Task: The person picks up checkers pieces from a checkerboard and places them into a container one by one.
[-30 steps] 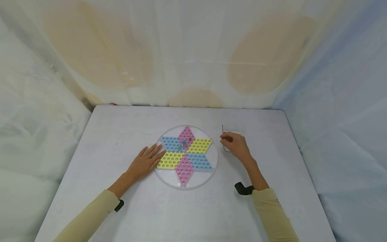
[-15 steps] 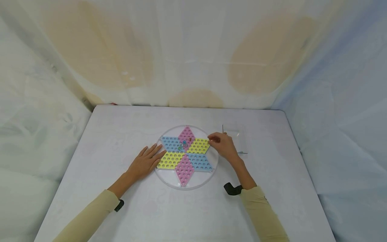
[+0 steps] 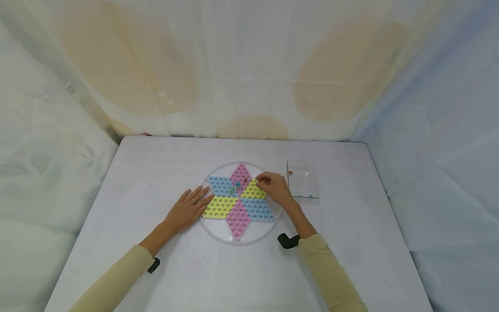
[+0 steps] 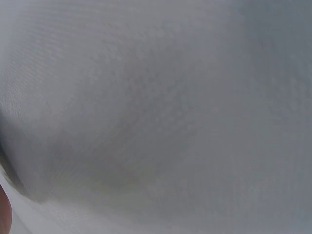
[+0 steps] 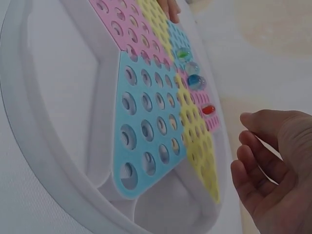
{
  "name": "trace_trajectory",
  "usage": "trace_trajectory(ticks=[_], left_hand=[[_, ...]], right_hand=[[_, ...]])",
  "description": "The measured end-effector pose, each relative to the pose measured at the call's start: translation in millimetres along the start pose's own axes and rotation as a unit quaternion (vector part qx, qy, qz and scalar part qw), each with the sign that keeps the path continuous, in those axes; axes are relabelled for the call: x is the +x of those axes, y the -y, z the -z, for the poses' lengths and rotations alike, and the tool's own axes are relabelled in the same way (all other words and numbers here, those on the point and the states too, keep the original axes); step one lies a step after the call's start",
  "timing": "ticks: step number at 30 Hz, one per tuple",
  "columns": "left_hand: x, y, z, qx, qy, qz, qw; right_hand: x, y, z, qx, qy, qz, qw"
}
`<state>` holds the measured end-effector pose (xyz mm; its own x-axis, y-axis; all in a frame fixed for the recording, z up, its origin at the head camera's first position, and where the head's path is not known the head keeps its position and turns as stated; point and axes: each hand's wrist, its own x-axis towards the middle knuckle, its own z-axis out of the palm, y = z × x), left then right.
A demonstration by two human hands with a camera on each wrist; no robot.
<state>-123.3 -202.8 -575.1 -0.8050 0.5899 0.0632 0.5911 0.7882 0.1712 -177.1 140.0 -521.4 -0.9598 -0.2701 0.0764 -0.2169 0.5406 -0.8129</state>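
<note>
A round Chinese checkers board (image 3: 238,220) lies on the table, its star of pink, yellow and blue sections full of holes. Several glass marbles sit near its middle and upper pink section, among them a blue marble (image 5: 196,82), a green-streaked marble (image 5: 184,54) and a red marble (image 5: 208,109). My left hand (image 3: 188,209) rests flat with spread fingers on the board's left edge. Above the upper right yellow section is my right hand (image 3: 274,187), thumb and index fingertips together (image 5: 273,161). Whether a marble is between those fingertips is not visible.
Right of the board stands a clear, shallow box (image 3: 303,181) with dark lines along two edges. An orange-brown marble (image 3: 290,172) and a blue marble (image 3: 310,196) lie in it. A white cloth covers the table (image 3: 195,277); curtains hang around it.
My right hand has moved left from the clear box to above the board's yellow section, uncovering the box. My left hand has stayed in place on the board's edge.
</note>
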Motion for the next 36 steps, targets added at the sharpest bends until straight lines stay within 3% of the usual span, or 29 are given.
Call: trace_trajectory(ticks=[17,20,36], left_hand=[[2.0,0.0,0.7,-0.003,0.005,-0.003,1.0],[2.0,0.0,0.3,-0.009,0.008,0.0,0.9999],[1.2,0.4,-1.4,-0.021,-0.001,0.0,0.9998]], right_hand=[[18.2,3.2,-27.4,-0.01,0.006,-0.024,1.0],[20.1,2.9,-29.6,-0.02,0.005,-0.039,0.999],[24.0,5.0,-38.2,-0.092,-0.002,-0.034,0.995]])
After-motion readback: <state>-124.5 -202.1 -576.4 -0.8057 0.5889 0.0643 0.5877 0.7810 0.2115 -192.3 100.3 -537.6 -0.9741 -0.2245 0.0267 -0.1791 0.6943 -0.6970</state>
